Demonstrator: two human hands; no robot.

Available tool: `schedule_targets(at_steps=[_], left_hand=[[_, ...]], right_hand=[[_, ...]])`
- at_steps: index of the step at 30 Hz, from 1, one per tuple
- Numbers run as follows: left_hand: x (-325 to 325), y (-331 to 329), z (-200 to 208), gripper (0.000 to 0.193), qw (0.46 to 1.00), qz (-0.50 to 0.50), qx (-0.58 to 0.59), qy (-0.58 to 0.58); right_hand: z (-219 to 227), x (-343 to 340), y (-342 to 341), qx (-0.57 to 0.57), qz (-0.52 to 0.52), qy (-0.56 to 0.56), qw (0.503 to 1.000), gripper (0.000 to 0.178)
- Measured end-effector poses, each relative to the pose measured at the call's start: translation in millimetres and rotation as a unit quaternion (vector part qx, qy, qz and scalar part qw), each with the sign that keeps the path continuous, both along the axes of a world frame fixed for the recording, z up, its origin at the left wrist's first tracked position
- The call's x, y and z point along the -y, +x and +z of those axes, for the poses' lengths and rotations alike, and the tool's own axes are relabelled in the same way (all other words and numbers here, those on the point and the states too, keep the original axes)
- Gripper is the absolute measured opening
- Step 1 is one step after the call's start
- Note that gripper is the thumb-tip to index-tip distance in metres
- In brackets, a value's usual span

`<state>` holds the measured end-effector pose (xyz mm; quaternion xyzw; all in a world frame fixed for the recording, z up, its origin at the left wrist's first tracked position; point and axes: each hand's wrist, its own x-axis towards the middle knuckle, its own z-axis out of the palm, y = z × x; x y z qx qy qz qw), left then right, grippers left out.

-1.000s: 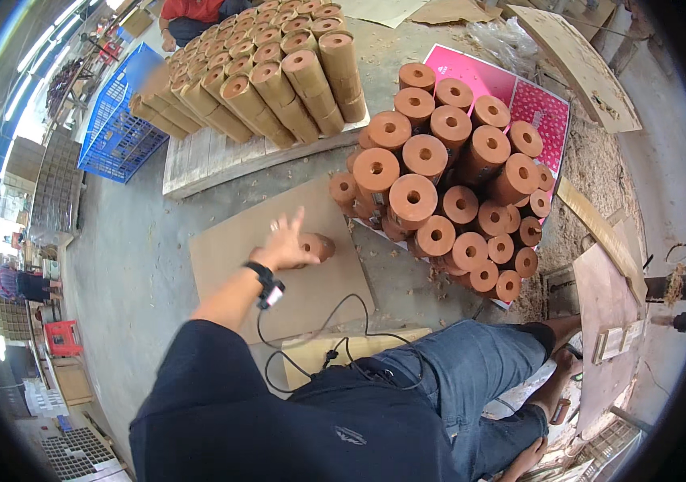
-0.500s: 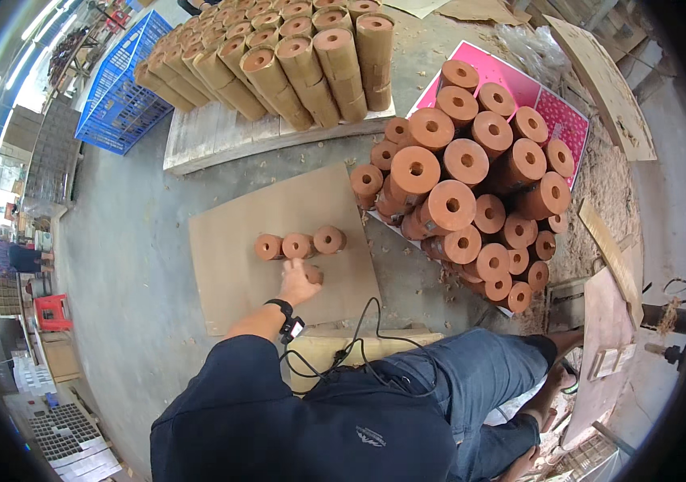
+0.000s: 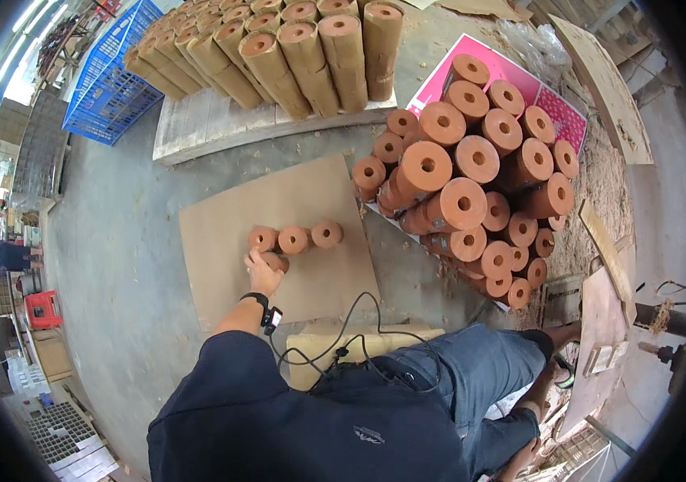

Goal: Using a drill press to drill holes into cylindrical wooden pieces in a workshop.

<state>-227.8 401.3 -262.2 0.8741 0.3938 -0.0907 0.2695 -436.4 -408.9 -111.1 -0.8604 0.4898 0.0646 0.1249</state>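
My left hand [image 3: 263, 274], with a black band and a small device on its wrist, grips a reddish-brown cylinder [image 3: 278, 263] at its left side. The cylinder sits low on a brown cardboard sheet [image 3: 319, 285]. Just above it are three similar cylinders, their round ends with a central hole facing up: a left one [image 3: 262, 238], a middle one [image 3: 294, 239] and a right one [image 3: 327, 233]. The left and middle ones are close together; the right one stands slightly apart. My right hand is out of sight.
A large stack of holed cylinders [image 3: 477, 159] stands on a pink sheet [image 3: 511, 68] at right. Paper-wrapped cylinders [image 3: 295, 68] crowd a low wooden platform [image 3: 198, 138] at the back. A blue crate [image 3: 110, 80] is beyond it. A black cable [image 3: 375, 329] loops near my lap.
My left hand has shifted left with the gripped cylinder, from below the middle cylinder to below the gap between the left and middle ones. The whole view has also shifted slightly.
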Motion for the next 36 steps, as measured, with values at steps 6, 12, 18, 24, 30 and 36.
schedule_targets(at_steps=[6,12,18,24,30,36], left_hand=[[52,53,10,0.106,0.946,-0.268,0.002,0.180],[80,121,-16,0.091,0.918,-0.341,-0.013,0.200],[92,49,3,0.074,0.925,-0.340,-0.001,0.171],[55,3,-5,0.088,0.963,-0.164,-0.070,0.204],[43,15,-3,0.092,0.991,-0.063,-0.003,0.121],[30,32,18,0.091,0.995,-0.037,-0.053,0.079]], right_hand=[[3,0,-6,0.002,-0.016,0.007,1.000,0.053],[5,6,-16,0.032,0.055,0.009,0.998,0.048],[1,3,-16,0.018,0.017,0.020,0.999,0.045],[2,2,-9,0.010,0.019,0.013,1.000,0.045],[5,-1,-9,0.013,0.017,0.005,1.000,0.045],[3,4,-11,0.016,0.021,0.006,1.000,0.044]])
